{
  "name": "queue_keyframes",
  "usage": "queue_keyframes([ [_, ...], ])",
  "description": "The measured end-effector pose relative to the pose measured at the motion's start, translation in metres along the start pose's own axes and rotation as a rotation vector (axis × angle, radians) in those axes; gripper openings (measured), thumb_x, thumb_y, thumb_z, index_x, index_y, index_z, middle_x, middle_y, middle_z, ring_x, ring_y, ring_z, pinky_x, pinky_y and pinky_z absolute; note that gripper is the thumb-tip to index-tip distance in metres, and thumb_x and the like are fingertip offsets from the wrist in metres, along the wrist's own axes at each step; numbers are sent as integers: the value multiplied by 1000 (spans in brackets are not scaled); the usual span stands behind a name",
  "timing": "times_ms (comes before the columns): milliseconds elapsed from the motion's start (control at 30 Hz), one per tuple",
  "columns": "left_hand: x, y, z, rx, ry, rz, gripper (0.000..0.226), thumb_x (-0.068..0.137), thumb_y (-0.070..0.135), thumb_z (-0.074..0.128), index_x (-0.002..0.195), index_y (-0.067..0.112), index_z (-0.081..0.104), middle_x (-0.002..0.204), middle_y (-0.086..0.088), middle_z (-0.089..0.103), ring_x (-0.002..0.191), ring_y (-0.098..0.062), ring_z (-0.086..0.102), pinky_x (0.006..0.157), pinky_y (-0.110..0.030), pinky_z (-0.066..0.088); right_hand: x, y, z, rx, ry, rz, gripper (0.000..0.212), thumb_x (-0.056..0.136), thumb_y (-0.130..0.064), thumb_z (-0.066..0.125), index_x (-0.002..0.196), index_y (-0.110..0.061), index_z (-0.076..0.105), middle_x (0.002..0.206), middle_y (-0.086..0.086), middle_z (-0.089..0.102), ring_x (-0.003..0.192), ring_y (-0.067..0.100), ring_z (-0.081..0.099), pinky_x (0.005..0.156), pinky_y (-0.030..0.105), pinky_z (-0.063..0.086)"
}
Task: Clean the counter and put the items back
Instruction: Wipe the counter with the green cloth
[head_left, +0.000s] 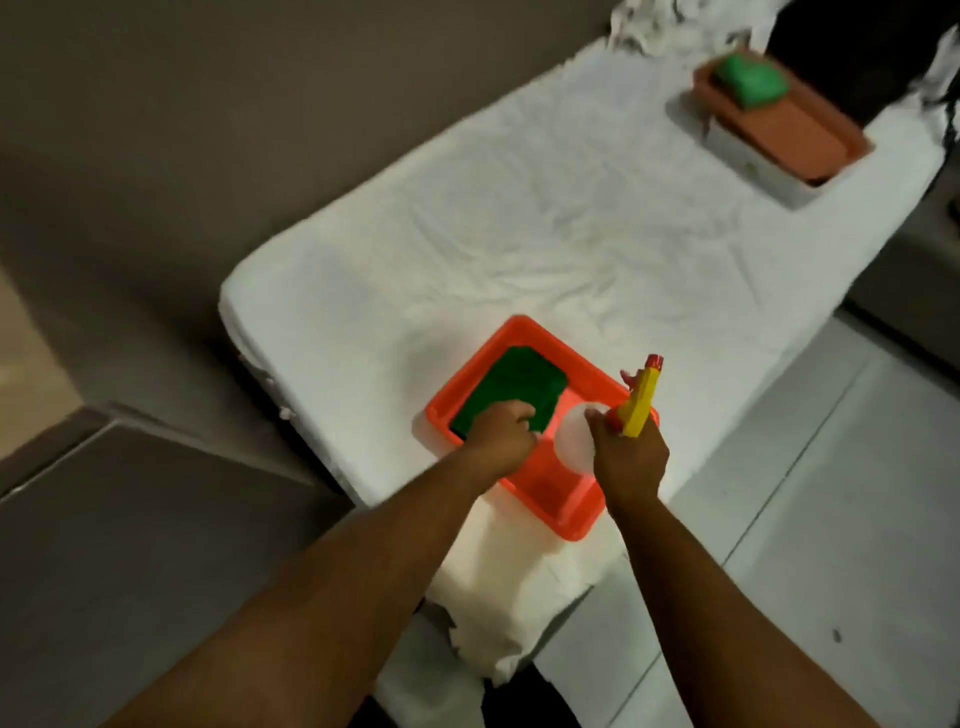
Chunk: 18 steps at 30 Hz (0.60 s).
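1. Counter, draped in a white cloth: broad bare middle, near orange tray at the front edge.
2. Two trays, two green sponges, one spray bottle.
3. Left hand gripping the near sponge inside the tray.
4. Right hand wrapped round the bottle neck.
5. Far tray with the second sponge near the back right corner.

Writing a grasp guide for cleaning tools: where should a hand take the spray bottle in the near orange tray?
Grip the spray bottle at its neck under the yellow trigger head, coming from the near side. It stands upright, and the right hand holds it there.
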<state>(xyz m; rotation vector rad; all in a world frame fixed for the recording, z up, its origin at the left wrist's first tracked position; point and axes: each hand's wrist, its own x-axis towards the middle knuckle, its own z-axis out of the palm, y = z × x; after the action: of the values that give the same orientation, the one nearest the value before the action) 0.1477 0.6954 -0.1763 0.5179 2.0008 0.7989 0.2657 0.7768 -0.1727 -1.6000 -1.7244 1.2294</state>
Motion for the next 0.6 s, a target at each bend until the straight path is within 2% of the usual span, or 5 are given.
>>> queue_keyframes([
  [167,70,-16,9,239,104,-74,47,87,14,61,133,8,53,138,-13,53,127,-29,48,105,-31,38,41,43,34,-47,-62,12,21,86,-27,71,82,-12,58,75,4,62,73,24,58,66,33,45],
  [267,97,-28,-3,391,142,-38,36,86,13,58,121,6,60,125,-18,61,116,-35,55,87,-30,41,46,54,47,-108,-103,-19,33,85,-33,72,100,-5,63,100,16,64,96,32,60,77,35,48],
  [367,115,-39,-11,498,164,-18,33,87,15,57,117,3,61,123,-23,61,113,-40,56,89,-36,42,36,66,47,-107,-22,224,60,79,-42,76,125,-12,52,127,13,54,117,28,50,90,36,44],
  [467,129,-50,-9,537,160,-51,36,87,19,61,118,2,59,123,-23,61,110,-39,57,82,-34,42,20,82,51,-61,-95,410,39,85,-38,70,109,-9,59,106,7,62,103,26,59,75,26,38],
  [600,132,-47,-4,362,121,-117,28,87,18,61,112,7,60,114,-18,64,92,-26,62,71,-30,44,12,80,72,-37,-308,342,38,92,-41,60,103,-6,64,95,5,65,87,21,59,74,27,39],
])
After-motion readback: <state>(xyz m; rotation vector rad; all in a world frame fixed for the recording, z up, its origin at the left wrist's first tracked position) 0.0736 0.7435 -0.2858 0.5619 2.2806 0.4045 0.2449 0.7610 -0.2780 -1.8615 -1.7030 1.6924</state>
